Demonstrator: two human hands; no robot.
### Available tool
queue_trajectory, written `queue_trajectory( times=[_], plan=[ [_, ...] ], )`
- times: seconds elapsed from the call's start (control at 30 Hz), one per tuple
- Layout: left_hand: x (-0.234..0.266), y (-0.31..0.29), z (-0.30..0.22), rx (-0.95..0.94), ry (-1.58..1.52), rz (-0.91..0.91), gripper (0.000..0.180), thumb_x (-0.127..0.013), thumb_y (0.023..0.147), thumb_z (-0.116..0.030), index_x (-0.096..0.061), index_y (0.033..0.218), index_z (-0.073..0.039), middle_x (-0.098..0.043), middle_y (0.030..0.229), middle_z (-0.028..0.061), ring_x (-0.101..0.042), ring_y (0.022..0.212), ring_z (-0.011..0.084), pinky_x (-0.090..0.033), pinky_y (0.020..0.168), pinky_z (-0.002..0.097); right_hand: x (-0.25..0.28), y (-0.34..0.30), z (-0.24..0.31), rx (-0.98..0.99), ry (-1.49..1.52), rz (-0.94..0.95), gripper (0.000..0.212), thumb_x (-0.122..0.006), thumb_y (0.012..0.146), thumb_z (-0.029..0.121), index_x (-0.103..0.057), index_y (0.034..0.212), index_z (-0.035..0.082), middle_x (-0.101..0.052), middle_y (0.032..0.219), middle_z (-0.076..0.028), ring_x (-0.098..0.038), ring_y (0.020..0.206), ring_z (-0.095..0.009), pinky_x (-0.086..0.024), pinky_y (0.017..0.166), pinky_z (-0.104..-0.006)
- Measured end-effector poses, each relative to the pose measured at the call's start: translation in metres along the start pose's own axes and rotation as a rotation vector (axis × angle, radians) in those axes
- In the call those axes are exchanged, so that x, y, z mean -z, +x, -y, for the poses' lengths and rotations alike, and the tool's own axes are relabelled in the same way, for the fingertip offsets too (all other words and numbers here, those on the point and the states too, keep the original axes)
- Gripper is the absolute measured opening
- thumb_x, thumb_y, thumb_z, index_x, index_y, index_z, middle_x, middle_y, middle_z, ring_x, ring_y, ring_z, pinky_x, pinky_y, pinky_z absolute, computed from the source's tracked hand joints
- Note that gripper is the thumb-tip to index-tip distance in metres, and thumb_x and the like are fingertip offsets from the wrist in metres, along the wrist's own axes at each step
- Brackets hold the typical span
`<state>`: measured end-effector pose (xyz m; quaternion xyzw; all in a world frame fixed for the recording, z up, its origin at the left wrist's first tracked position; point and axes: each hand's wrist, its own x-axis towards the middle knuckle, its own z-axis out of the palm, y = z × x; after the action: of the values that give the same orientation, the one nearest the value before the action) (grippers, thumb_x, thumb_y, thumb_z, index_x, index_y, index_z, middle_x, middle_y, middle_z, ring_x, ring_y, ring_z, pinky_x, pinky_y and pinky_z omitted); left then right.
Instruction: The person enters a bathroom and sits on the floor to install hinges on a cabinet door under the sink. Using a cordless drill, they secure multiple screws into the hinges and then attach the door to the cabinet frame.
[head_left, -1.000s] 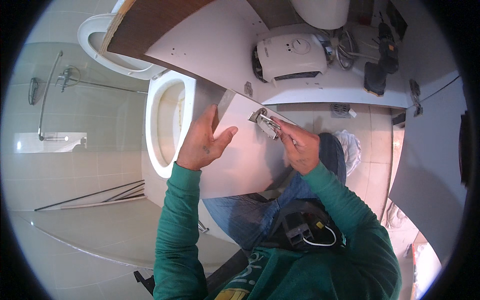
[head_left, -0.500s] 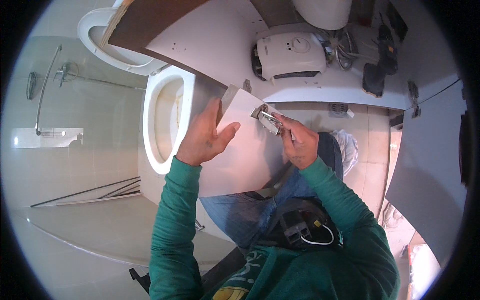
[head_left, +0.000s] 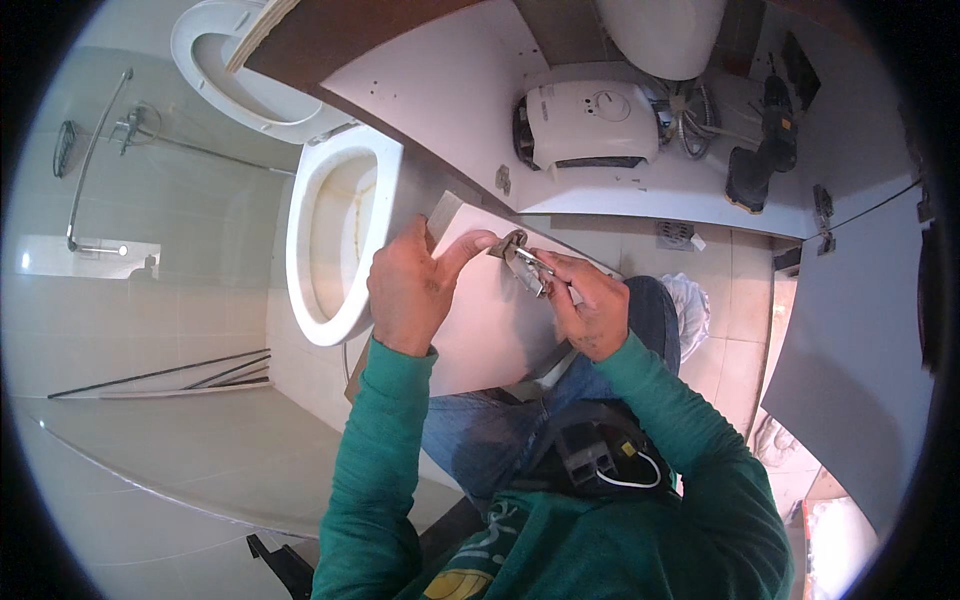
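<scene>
A pale cabinet door leans across my lap, its narrow edge toward the toilet. My left hand is closed round that edge, with the thumb stretched over the face to a metal cabinet hinge. The hinge's round cup lies at the door, and its arm sticks out toward my right. Between the thumb and fingers of my right hand the hinge arm is pinched. Whether the cup sits fully in its hole is hidden by the fingers and hinge.
The open cabinet ahead holds a white heater-like appliance, coiled hoses and a cordless drill. A toilet stands at the left. Another cabinet door hangs open at the right. A floor drain lies below the cabinet.
My left thumb has moved right, from the door's bare face to the hinge. The hinge has turned slightly in my right hand, and the view has shifted a little.
</scene>
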<state>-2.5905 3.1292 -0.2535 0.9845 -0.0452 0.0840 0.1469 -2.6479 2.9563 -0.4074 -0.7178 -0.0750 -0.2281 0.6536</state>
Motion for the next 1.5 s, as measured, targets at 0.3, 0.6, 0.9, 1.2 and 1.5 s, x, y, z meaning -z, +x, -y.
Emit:
queue_trajectory(
  times=[0.3,0.6,0.9,1.2,1.5],
  plan=[
    [0.024,-0.016,0.042,-0.009,-0.358,-0.151,0.06,-0.092,0.083,-0.05,-0.06,0.079,0.001,-0.051,0.058,0.01,-0.043,0.054,0.0168,-0.043,0.052,0.0352,-0.006,0.012,0.041,0.312,-0.115,0.1,0.047,-0.074,0.083,-0.01,-0.075,0.128,0.004,-0.077,0.122,-0.016,-0.077,0.105,-0.032,-0.064,0.089,-0.0373],
    [0.043,-0.049,0.082,-0.148,-0.421,-0.121,0.053,-0.095,0.083,-0.034,-0.066,0.108,0.002,-0.075,0.087,0.0129,-0.071,0.079,0.0164,-0.057,0.071,0.0311,-0.02,-0.006,0.082,0.223,0.02,0.225,0.039,-0.078,0.086,-0.002,-0.074,0.125,-0.004,-0.073,0.129,-0.022,-0.074,0.113,-0.036,-0.06,0.097,-0.0395],
    [0.039,-0.063,0.084,-0.096,-0.407,-0.182,0.048,-0.095,0.083,-0.031,-0.061,0.094,-0.001,-0.068,0.081,0.0053,-0.061,0.075,0.0098,-0.052,0.067,0.0281,-0.015,-0.001,0.088,0.252,-0.063,0.34,0.041,-0.085,0.086,0.009,-0.076,0.125,-0.001,-0.071,0.131,-0.02,-0.073,0.115,-0.035,-0.061,0.096,-0.0388],
    [0.041,-0.073,0.079,-0.092,-0.363,-0.203,0.055,-0.097,0.08,-0.039,-0.061,0.094,0.0,-0.069,0.078,0.0082,-0.062,0.072,0.0121,-0.052,0.065,0.0289,-0.006,-0.02,0.107,0.107,-0.004,0.319,0.047,-0.088,0.084,0.008,-0.075,0.129,0.004,-0.067,0.139,-0.022,-0.075,0.111,-0.031,-0.063,0.092,-0.0382],
    [0.048,-0.087,0.077,-0.097,-0.355,-0.191,0.057,-0.1,0.076,-0.032,-0.069,0.11,0.002,-0.078,0.091,0.0138,-0.075,0.079,0.022,-0.059,0.073,0.0338,-0.01,-0.027,0.122,0.079,-0.036,0.3,0.041,-0.087,0.085,0.002,-0.075,0.124,-0.002,-0.068,0.136,-0.025,-0.078,0.109,-0.03,-0.065,0.091,-0.0356]
  ],
)
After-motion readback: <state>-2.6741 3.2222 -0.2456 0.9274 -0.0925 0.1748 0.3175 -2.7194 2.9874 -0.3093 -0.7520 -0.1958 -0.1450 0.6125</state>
